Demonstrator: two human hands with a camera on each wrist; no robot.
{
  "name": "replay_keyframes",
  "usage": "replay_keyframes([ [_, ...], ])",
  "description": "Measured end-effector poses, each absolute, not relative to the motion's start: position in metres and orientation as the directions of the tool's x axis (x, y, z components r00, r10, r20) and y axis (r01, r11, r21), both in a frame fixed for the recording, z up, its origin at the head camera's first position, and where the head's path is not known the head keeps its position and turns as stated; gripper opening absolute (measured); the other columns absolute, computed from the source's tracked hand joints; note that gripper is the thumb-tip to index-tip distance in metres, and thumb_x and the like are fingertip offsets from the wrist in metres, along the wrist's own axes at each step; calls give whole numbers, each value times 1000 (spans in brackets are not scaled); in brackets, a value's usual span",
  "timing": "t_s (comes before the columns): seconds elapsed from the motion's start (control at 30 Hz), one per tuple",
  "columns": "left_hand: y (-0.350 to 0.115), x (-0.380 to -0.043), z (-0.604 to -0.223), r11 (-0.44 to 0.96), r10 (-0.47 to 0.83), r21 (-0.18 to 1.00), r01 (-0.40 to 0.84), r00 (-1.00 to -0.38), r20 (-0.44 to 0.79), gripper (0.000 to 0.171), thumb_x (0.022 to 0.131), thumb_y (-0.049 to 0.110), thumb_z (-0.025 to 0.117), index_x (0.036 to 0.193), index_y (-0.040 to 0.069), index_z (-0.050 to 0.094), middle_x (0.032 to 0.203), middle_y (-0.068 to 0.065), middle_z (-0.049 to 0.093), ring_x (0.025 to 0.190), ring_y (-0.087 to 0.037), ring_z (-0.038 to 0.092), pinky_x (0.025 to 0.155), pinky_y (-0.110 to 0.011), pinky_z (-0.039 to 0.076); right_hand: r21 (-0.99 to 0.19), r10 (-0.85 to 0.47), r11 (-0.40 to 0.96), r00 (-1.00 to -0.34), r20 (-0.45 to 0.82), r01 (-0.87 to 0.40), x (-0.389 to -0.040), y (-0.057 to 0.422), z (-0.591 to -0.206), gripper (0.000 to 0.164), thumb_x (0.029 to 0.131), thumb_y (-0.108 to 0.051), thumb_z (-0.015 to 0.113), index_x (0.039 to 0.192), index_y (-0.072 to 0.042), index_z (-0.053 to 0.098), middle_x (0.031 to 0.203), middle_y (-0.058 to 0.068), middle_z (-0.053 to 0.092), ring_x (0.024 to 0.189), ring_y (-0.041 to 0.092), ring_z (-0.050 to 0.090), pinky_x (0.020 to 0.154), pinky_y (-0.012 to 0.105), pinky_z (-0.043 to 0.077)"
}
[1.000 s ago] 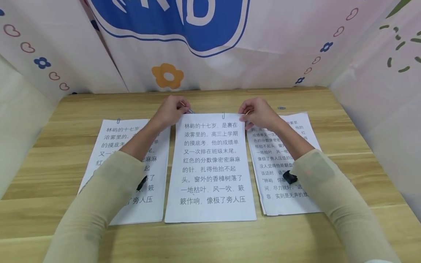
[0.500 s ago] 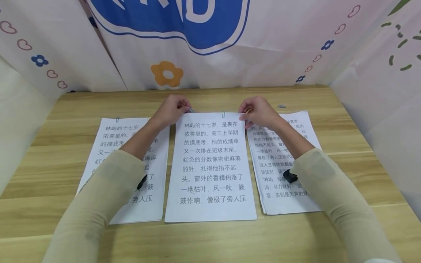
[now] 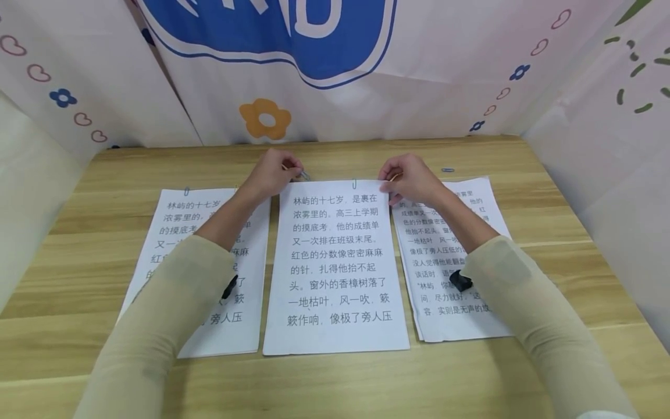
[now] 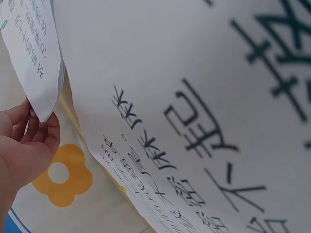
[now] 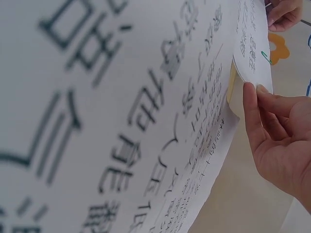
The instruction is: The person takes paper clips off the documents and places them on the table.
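Note:
In the head view a stack of printed sheets lies in the middle, with a paper clip on its top edge. My left hand is at the stack's top left corner; a small paper clip shows between its fingertips, against the edge. In the left wrist view, that hand's fingers curl around the corner, and the clip cannot be made out. My right hand pinches the top right corner between thumb and forefinger, as the right wrist view also shows with its fingers.
On the left lies another printed stack with a paper clip and a yellowish one on its top edge. A third stack lies on the right, partly under my right arm. Behind it is a loose paper clip. A printed cloth hangs behind the table.
My left hand's fingers have shifted very slightly at the top left corner, so more of the clip shows. The right hand stays on its corner. The head view has tilted a little.

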State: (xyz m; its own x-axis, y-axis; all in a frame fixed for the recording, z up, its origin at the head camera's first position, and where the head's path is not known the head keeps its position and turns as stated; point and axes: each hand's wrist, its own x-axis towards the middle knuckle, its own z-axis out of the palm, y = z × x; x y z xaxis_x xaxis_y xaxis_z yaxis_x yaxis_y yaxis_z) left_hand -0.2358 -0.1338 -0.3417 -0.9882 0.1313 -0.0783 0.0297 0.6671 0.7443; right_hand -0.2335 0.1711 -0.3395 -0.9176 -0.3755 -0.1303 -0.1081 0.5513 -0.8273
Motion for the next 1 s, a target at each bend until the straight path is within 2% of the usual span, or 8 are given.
replay_keyframes([
  [0.23,-133,-239,-342,656,132,754,30,-988,-76,14,105,4,57,111,-3,69,107,-16,63,96,-28,59,81,-34,49,-819,-360,565,-923,-135,-101,-235,171,-343,15,92,9,71,106,4,67,102,18,62,84,28,67,68,34,63],
  [0.67,-129,-244,-343,632,105,775,8,-992,-76,13,105,2,58,110,-3,69,105,-17,64,90,-30,64,81,-34,55,-797,-348,592,-930,-122,-116,-240,169,-346,14,92,7,72,106,3,68,99,17,66,78,24,65,66,28,58],
  [1.0,-130,-249,-345,639,65,768,-41,-992,-107,15,103,1,61,114,-3,69,110,-19,65,97,-32,67,87,-37,57,-791,-346,600,-930,-124,-117,-239,168,-344,14,93,6,71,106,2,69,99,17,66,77,26,65,67,29,59],
])
